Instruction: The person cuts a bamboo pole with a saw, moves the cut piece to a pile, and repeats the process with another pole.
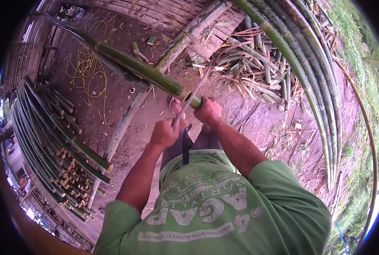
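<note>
A thick green bamboo pole [132, 64] slants from the upper left down to the middle of the view, its near end in front of my body. My left hand [163, 135] is closed round the grip of a saw [199, 86], whose long narrow blade shows almost edge-on. That blade lies across the pole just short of its near end. Gripping the pole's end beyond the blade is my right hand [208, 110], fingers wrapped over it. A wooden support pole [132, 111] passes under the bamboo to the left.
Cut bamboo poles [76, 146] are stacked at the left, ends facing me. Long bamboo poles [298, 55] curve along the right. A heap of split bamboo offcuts [257, 74] lies beyond my right hand. Tangled yellow cord [85, 74] lies on the ground. A sandaled foot [175, 104] shows below the pole.
</note>
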`<state>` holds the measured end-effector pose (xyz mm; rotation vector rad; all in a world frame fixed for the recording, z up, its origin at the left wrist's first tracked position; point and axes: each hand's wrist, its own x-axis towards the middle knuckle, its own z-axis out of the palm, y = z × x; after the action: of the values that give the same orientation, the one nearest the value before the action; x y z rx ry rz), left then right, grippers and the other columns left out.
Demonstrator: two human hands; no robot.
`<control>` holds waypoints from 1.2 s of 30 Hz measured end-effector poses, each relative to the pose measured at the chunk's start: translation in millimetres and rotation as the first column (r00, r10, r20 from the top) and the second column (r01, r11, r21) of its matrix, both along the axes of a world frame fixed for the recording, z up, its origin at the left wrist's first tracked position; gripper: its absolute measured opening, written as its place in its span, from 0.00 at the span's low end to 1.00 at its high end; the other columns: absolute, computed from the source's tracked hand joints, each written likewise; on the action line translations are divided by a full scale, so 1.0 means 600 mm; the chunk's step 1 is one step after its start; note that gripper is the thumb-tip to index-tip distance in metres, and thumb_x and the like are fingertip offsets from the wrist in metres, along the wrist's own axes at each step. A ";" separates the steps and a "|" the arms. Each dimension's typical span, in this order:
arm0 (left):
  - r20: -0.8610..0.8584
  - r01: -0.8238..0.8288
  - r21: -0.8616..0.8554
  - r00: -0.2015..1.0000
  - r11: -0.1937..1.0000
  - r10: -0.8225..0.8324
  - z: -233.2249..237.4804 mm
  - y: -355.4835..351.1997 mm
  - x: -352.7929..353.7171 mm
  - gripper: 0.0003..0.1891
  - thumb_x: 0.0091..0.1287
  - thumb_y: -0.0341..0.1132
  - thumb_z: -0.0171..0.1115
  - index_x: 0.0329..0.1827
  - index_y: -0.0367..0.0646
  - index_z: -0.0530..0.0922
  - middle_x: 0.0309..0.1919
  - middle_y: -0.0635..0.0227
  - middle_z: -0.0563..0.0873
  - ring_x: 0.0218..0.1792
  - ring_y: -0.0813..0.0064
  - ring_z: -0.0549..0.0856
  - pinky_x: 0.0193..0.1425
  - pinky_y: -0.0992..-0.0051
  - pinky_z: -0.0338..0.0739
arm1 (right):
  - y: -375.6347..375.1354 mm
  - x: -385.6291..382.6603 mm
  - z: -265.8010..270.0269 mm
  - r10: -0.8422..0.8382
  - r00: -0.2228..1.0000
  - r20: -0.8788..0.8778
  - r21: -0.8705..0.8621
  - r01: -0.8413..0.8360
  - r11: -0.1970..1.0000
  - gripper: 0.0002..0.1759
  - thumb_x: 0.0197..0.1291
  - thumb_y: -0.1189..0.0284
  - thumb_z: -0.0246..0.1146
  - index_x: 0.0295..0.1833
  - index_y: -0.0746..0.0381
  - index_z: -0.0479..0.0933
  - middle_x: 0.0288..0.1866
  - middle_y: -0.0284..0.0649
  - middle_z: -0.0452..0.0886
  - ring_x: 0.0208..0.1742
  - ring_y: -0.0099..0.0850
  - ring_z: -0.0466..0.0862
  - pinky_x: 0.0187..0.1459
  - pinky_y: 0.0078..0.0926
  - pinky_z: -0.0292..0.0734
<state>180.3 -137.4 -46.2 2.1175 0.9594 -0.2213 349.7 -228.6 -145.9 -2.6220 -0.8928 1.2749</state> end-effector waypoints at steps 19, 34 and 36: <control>-0.047 -0.040 -0.024 0.998 0.999 0.039 -0.023 0.007 -0.037 0.15 0.65 0.41 0.59 0.32 0.35 0.80 0.26 0.42 0.82 0.32 0.41 0.83 0.36 0.52 0.77 | -0.006 0.042 0.013 0.002 0.983 -0.182 -0.058 -0.013 0.998 0.34 0.38 0.57 0.71 0.56 0.54 0.77 0.48 0.48 0.84 0.51 0.45 0.84 0.55 0.39 0.78; -0.308 -0.322 -0.165 0.915 0.932 0.262 0.183 -0.062 -0.420 0.20 0.62 0.50 0.64 0.28 0.39 0.80 0.18 0.52 0.80 0.23 0.51 0.82 0.28 0.60 0.75 | 0.270 0.140 0.154 0.136 0.988 0.074 0.312 -0.153 0.938 0.35 0.37 0.59 0.73 0.51 0.67 0.76 0.44 0.56 0.83 0.48 0.48 0.84 0.51 0.40 0.78; -0.328 -0.391 -0.175 0.888 0.904 0.321 0.200 -0.063 -0.433 0.20 0.62 0.50 0.64 0.27 0.39 0.80 0.18 0.52 0.80 0.22 0.50 0.82 0.28 0.59 0.75 | 0.375 0.123 0.153 0.179 0.976 0.121 0.347 -0.210 0.914 0.37 0.39 0.55 0.74 0.52 0.68 0.74 0.48 0.57 0.82 0.53 0.50 0.82 0.55 0.41 0.76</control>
<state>-79.6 -175.2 74.1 1.6785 1.4065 -0.4467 423.4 -3.3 -54.2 -2.3597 -1.2933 0.9269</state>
